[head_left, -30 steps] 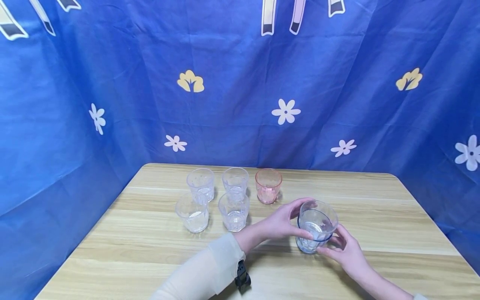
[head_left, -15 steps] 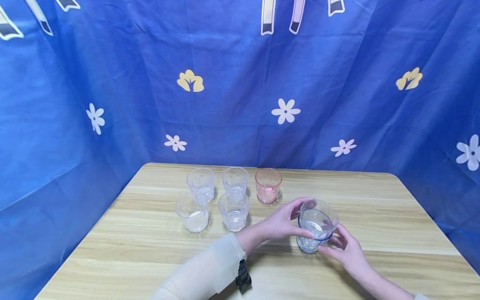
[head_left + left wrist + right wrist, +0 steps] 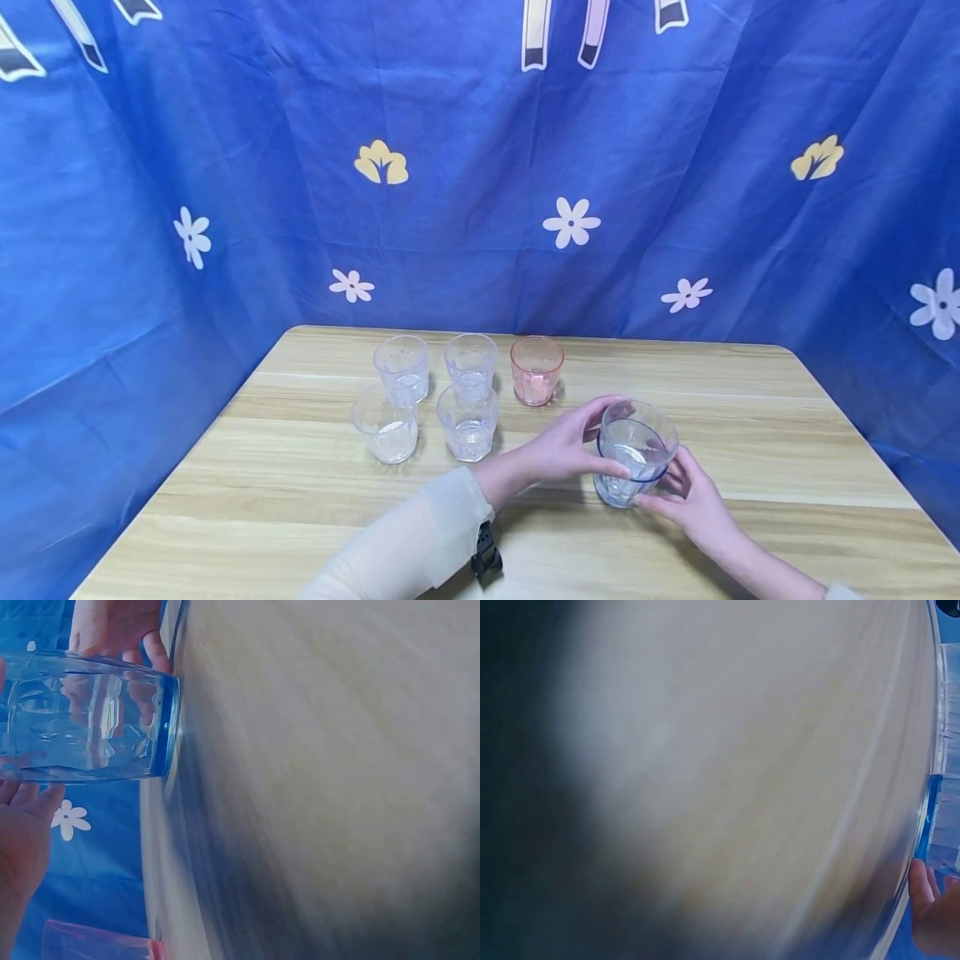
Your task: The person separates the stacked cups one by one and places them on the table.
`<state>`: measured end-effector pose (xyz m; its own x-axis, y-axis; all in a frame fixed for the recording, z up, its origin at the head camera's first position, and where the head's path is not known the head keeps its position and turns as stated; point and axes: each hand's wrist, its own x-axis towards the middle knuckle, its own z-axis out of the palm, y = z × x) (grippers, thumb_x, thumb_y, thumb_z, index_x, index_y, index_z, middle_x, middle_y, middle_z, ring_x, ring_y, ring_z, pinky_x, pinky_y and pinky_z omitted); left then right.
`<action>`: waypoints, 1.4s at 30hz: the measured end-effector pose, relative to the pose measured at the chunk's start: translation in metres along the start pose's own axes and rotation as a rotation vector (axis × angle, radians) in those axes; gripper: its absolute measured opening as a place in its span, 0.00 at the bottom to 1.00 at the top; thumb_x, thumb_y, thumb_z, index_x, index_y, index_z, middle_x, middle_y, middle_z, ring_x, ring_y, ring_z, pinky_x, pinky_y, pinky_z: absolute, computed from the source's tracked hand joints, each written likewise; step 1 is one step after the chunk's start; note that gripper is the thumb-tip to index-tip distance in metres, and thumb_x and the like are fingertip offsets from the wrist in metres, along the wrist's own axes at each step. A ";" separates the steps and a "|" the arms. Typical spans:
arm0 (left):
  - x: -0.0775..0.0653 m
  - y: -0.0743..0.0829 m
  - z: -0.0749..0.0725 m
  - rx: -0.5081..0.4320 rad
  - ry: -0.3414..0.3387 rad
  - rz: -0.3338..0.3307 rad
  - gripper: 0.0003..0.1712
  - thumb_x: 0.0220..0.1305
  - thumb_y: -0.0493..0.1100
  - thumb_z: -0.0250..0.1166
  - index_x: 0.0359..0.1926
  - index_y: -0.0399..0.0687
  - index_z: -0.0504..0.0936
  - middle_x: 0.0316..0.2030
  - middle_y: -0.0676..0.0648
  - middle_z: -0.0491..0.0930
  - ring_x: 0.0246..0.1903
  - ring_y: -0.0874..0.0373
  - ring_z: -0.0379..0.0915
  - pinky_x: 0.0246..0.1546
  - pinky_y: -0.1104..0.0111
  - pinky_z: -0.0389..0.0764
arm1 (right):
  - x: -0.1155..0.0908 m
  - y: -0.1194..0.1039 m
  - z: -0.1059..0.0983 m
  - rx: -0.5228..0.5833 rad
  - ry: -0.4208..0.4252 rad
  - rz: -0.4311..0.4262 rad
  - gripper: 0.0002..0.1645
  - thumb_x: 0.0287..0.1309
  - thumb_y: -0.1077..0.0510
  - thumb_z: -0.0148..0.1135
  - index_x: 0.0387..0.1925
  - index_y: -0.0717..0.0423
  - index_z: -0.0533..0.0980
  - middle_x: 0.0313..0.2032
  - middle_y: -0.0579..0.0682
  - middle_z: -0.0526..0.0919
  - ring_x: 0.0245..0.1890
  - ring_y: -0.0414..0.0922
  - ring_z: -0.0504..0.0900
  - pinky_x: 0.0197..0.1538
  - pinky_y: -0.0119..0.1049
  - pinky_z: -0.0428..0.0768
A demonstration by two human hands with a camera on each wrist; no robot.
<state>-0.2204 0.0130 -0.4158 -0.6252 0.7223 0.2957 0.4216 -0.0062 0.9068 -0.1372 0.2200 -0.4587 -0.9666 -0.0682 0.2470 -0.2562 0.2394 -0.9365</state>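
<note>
A clear glass tumbler (image 3: 647,421) sits nested inside a blue-rimmed tumbler (image 3: 617,492) at the right of the table. My left hand (image 3: 555,446) grips this stack from the left, thumb in front and fingers behind. From the right, my right hand (image 3: 697,504) holds the lower tumbler's side. In the left wrist view the blue base (image 3: 165,727) stands on the tabletop between both hands. Only part of that base and my right hand (image 3: 939,915) show at the edge of the right wrist view. A pink tumbler (image 3: 536,385) stands behind my left hand.
Several clear tumblers (image 3: 468,429) stand upright in two rows left of the pink one. The wooden table (image 3: 315,467) ends at the back against a blue patterned cloth (image 3: 465,250), which also rises at both sides. A black wrist strap (image 3: 486,554) is on my left forearm.
Both hands stay on the nested tumblers, which shift by barely a trace to the right. The other tumblers keep their places.
</note>
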 end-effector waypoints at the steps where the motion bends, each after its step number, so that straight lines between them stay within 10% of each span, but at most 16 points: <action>1: 0.000 0.000 0.000 0.001 0.001 0.003 0.47 0.49 0.33 0.75 0.69 0.43 0.62 0.65 0.46 0.69 0.63 0.61 0.65 0.63 0.69 0.64 | 0.000 0.000 0.000 0.003 -0.009 -0.007 0.49 0.41 0.77 0.71 0.66 0.72 0.58 0.55 0.76 0.71 0.47 0.29 0.77 0.47 0.27 0.79; 19: -0.001 0.002 0.000 -0.049 -0.018 0.058 0.48 0.47 0.26 0.74 0.68 0.39 0.60 0.65 0.40 0.67 0.64 0.58 0.63 0.63 0.69 0.65 | 0.001 0.008 -0.002 0.031 -0.095 -0.083 0.49 0.45 0.75 0.70 0.67 0.73 0.55 0.54 0.76 0.72 0.50 0.31 0.77 0.47 0.31 0.80; 27: 0.003 0.012 -0.004 -0.153 0.013 0.054 0.46 0.50 0.23 0.70 0.68 0.38 0.59 0.67 0.40 0.65 0.66 0.59 0.60 0.64 0.69 0.63 | 0.000 0.009 -0.002 0.055 -0.102 -0.087 0.44 0.46 0.76 0.68 0.63 0.74 0.57 0.50 0.35 0.80 0.49 0.32 0.78 0.46 0.30 0.81; 34: 0.007 0.038 -0.021 -0.148 0.094 0.103 0.47 0.50 0.23 0.70 0.69 0.40 0.59 0.67 0.40 0.65 0.66 0.57 0.60 0.62 0.64 0.68 | 0.000 0.008 -0.001 0.031 -0.092 -0.084 0.46 0.45 0.76 0.69 0.65 0.75 0.56 0.54 0.76 0.72 0.50 0.33 0.77 0.46 0.30 0.80; 42: -0.004 0.053 -0.046 -0.119 0.231 0.132 0.47 0.49 0.23 0.71 0.68 0.42 0.60 0.68 0.43 0.65 0.67 0.55 0.59 0.62 0.60 0.69 | 0.001 0.009 -0.002 0.049 -0.121 -0.140 0.47 0.44 0.76 0.69 0.65 0.74 0.56 0.57 0.78 0.67 0.52 0.36 0.78 0.48 0.30 0.80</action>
<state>-0.2256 -0.0222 -0.3555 -0.7087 0.5334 0.4617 0.4377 -0.1808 0.8808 -0.1404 0.2237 -0.4669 -0.9131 -0.2147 0.3468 -0.3848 0.1721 -0.9068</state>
